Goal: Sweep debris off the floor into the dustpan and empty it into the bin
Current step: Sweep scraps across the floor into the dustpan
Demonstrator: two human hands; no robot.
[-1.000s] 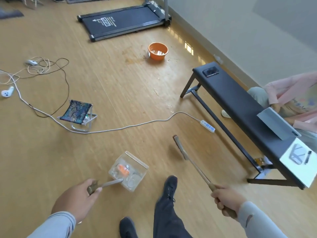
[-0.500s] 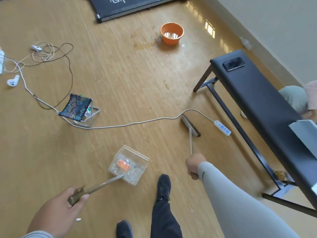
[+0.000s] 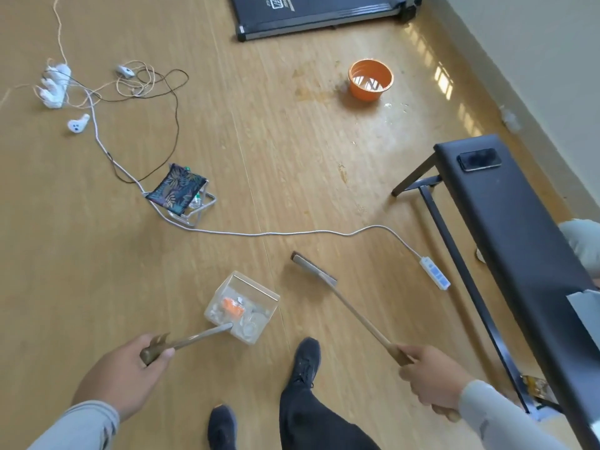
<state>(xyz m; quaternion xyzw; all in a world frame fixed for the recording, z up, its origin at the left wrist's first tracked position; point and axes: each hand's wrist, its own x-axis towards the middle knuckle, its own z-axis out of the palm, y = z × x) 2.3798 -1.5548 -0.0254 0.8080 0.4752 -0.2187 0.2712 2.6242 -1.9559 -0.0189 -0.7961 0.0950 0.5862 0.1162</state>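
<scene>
Sweeping is under way: the left hand (image 3: 121,378) grips the loaded dustpan (image 3: 242,308) handle, the right hand (image 3: 431,378) fingers wrap the broom (image 3: 328,284), which next likely drags floor debris (image 3: 342,172) toward the pan.

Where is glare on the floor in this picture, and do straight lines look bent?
Head view: bright window patches lie on the floor along the wall, right of the orange bucket; a paler sheen spreads below it. The black bench and the wall base fan outward, a wide-angle effect. The clear dustpan looks sharp.

Broom head (image 3: 314,266) now sits nearer the feet, pulled off the white cable toward the clear dustpan (image 3: 242,306). Right hand (image 3: 430,378) is drawn back, gripping the handle low right.
</scene>
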